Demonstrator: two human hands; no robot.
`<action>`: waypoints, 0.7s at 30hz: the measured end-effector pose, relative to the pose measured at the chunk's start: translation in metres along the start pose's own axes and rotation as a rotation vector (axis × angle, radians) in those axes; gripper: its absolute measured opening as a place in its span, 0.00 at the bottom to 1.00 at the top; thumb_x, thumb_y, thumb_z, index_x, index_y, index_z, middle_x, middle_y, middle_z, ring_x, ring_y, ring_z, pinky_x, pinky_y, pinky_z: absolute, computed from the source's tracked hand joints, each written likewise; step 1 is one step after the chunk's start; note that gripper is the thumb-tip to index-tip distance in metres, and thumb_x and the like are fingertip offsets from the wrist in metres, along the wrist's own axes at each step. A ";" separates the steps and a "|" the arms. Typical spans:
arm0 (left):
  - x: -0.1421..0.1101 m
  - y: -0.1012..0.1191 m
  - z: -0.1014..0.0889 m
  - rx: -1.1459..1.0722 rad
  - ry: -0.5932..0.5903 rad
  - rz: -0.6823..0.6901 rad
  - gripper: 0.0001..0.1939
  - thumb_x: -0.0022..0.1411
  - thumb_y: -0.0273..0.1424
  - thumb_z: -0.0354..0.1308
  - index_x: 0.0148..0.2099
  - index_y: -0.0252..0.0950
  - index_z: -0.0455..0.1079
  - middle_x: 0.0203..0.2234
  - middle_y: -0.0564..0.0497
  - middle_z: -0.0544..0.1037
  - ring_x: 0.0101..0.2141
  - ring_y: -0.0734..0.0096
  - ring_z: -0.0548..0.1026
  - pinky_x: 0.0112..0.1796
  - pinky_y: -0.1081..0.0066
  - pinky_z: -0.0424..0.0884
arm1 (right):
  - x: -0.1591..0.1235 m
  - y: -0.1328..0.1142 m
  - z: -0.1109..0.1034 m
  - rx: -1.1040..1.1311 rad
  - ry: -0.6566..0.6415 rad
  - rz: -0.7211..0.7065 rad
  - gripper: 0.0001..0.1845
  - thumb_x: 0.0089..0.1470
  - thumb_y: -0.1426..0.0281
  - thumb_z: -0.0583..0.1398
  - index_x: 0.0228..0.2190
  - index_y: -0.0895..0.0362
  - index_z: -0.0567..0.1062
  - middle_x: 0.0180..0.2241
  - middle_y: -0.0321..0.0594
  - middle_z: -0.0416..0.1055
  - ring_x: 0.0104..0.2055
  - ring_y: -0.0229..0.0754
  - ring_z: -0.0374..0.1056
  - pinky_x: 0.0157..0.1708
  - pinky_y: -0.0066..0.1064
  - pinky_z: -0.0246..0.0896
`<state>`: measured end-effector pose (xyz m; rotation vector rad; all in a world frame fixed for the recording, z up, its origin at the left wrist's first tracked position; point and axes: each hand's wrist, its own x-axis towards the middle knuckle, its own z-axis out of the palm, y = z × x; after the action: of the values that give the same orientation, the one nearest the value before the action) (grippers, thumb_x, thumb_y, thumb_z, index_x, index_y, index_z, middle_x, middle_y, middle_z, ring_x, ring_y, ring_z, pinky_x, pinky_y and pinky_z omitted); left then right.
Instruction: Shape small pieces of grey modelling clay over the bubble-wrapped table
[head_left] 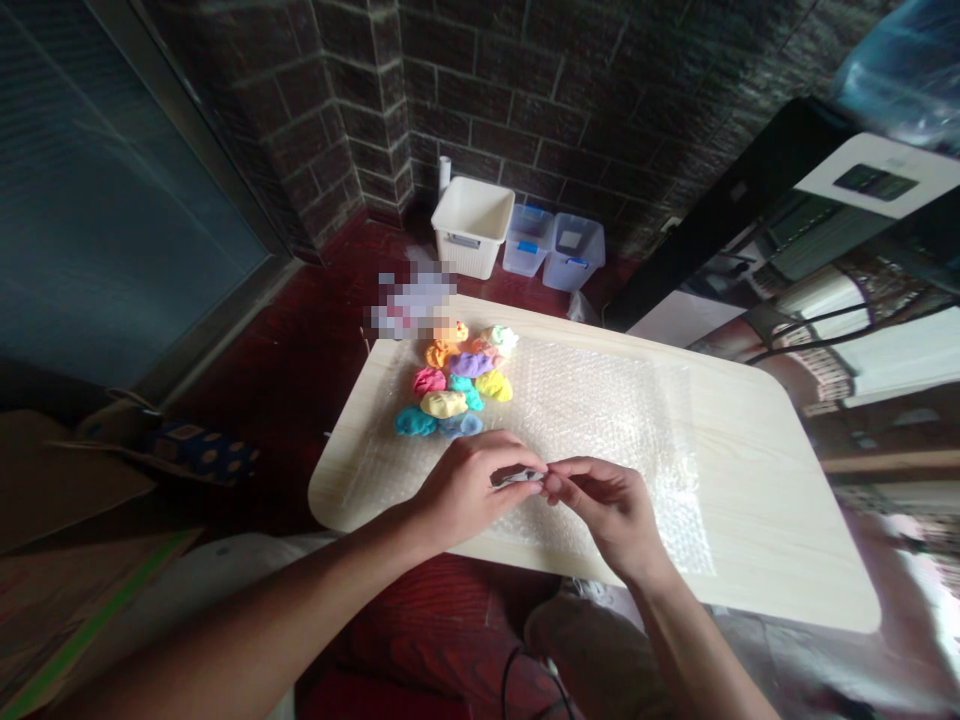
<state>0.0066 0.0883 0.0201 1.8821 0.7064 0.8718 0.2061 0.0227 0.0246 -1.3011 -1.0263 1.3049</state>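
Observation:
My left hand (480,475) is closed on a small grey-white piece (521,477), whose exact kind I cannot make out. The fingertips of my right hand (604,500) pinch together at its right end, touching the left fingertips. Both hands are just above a sheet of bubble wrap (600,400) on a pale wooden table (780,480). Beyond my left hand lies a cluster of soft, wrinkled lumps, among them a purple lump (470,365), a cream lump (444,404), a yellow lump (493,386) and a teal lump (415,421).
Past the far table edge, a white bin (471,240) and two clear tubs, one a blue-handled tub (574,255), stand by the brick wall. A tall black-and-white appliance (757,230) is at right. Cardboard (67,560) lies at lower left.

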 end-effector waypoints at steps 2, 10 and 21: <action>0.000 0.001 0.000 0.005 -0.003 -0.024 0.08 0.63 0.27 0.67 0.45 0.36 0.79 0.37 0.49 0.82 0.37 0.69 0.79 0.39 0.72 0.72 | 0.000 0.000 0.000 0.001 0.007 -0.003 0.07 0.51 0.66 0.75 0.33 0.54 0.88 0.27 0.41 0.83 0.28 0.40 0.75 0.32 0.31 0.73; 0.001 0.004 0.000 -0.064 -0.070 -0.195 0.09 0.65 0.32 0.65 0.46 0.34 0.81 0.39 0.47 0.86 0.38 0.65 0.82 0.37 0.71 0.75 | 0.001 -0.005 0.001 -0.033 -0.015 -0.051 0.07 0.50 0.66 0.75 0.33 0.54 0.87 0.27 0.41 0.82 0.28 0.41 0.75 0.30 0.32 0.74; 0.000 -0.002 0.001 0.101 -0.003 -0.064 0.13 0.56 0.26 0.75 0.44 0.38 0.82 0.34 0.49 0.83 0.36 0.65 0.79 0.38 0.69 0.72 | 0.001 -0.003 -0.001 -0.085 -0.050 0.043 0.11 0.52 0.63 0.74 0.33 0.56 0.85 0.27 0.41 0.82 0.28 0.41 0.75 0.31 0.32 0.73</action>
<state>0.0073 0.0884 0.0184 1.9380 0.8178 0.8055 0.2069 0.0246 0.0272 -1.3669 -1.1043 1.3452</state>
